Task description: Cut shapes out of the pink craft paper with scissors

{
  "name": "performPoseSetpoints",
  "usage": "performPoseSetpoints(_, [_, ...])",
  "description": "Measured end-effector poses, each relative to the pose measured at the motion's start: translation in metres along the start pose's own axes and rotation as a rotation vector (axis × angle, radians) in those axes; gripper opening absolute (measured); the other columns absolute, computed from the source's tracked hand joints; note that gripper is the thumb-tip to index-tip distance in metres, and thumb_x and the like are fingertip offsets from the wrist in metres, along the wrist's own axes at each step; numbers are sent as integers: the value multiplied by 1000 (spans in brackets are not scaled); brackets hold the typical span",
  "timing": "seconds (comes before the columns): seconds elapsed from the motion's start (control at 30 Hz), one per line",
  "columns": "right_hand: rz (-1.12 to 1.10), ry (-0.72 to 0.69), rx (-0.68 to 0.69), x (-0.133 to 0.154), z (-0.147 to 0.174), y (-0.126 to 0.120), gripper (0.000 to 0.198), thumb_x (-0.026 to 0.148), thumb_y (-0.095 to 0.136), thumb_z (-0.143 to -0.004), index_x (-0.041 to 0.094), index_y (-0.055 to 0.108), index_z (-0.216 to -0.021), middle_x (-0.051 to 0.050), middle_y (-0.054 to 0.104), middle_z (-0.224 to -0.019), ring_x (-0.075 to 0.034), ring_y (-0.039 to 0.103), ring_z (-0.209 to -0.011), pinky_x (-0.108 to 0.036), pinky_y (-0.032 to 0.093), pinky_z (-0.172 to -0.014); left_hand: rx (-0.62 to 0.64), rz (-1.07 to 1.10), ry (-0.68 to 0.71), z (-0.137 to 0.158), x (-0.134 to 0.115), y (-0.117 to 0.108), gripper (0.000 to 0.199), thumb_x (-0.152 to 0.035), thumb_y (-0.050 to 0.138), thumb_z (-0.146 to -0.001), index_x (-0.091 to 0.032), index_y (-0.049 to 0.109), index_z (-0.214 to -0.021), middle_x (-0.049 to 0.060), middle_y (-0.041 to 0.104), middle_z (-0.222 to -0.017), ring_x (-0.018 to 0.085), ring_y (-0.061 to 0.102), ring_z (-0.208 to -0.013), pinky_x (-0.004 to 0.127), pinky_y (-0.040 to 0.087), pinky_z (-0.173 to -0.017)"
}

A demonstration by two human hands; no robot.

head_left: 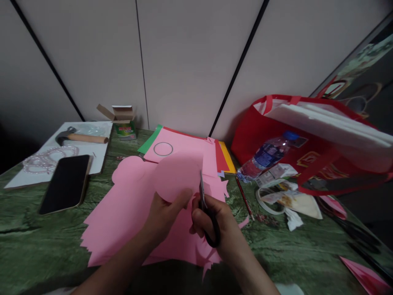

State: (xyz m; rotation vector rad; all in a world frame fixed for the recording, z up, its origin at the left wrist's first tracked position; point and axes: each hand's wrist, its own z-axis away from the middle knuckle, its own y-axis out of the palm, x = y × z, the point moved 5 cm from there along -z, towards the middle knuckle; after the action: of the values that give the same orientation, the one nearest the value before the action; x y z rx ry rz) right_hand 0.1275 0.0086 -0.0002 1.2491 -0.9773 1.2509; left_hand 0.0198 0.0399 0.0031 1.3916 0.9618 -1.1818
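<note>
My left hand (166,211) grips a piece of pink paper (175,174) by its lower edge, thumb on top. The paper has a rounded left side and a straight corner at the upper right. Black-handled scissors (210,223) are in my right hand (215,217), with fingers through the loops and blades pointing up at the paper's right edge. Below both hands lies a pile of pink sheets (119,225) with jagged edges. Pink cut-outs with rounded outlines (130,168) rest at its upper left.
Behind are coloured sheets (187,141) bearing a ring (163,149). Leftward lie a phone (66,184), a hammer (82,137), bead strings (50,159) and a small open box (125,127). Rightward are a bottle (264,157), a red bag (248,127), a pencil (244,196) and a tape roll (265,205).
</note>
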Motion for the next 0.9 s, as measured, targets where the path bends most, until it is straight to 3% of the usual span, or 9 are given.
performPoseSetpoints(0.3, [-38, 12, 7, -5, 1, 1, 22, 35, 65, -70, 19, 50, -63, 10, 42, -42, -6, 41, -36, -22, 41, -42, -29, -13, -20, 1, 0, -1, 28, -27, 60, -73, -19, 49, -48, -4, 53, -40, 9, 50, -37, 19, 39, -36])
performPoseSetpoints(0.43, [-84, 41, 0, -6, 1, 4, 26, 38, 67, -68, 19, 50, -62, 10, 41, -41, -5, 40, -35, -22, 42, -42, -104, 15, -60, 0, 6, -6, 30, -32, 61, -73, -18, 47, -50, -5, 52, -43, 9, 48, -38, 19, 39, -36])
performPoseSetpoints(0.6, [-128, 48, 10, -10, 1, 10, 31, 43, 68, -67, 19, 49, -63, 10, 42, -41, -6, 41, -35, -20, 39, -38, -150, 13, -45, 0, 4, -9, 25, -40, 60, -75, -16, 59, -66, -2, 61, -55, 12, 55, -47, 22, 45, -44])
performPoseSetpoints(0.7, [-98, 43, 23, -13, 1, 11, 30, 43, 67, -69, 19, 50, -64, 9, 44, -42, -7, 43, -35, -20, 35, -36, -122, -54, -56, 2, 1, -8, 26, -39, 62, -73, -16, 59, -61, -1, 60, -52, 12, 55, -44, 22, 45, -42])
performPoseSetpoints(0.9, [-83, 4, 2, -3, -2, 7, 28, 38, 73, -62, 19, 53, -66, 7, 47, -54, -8, 46, -45, -23, 40, -44, -11, -75, -46, 3, -3, 0, 32, -36, 59, -73, -18, 54, -47, -2, 54, -40, 13, 52, -39, 22, 43, -39])
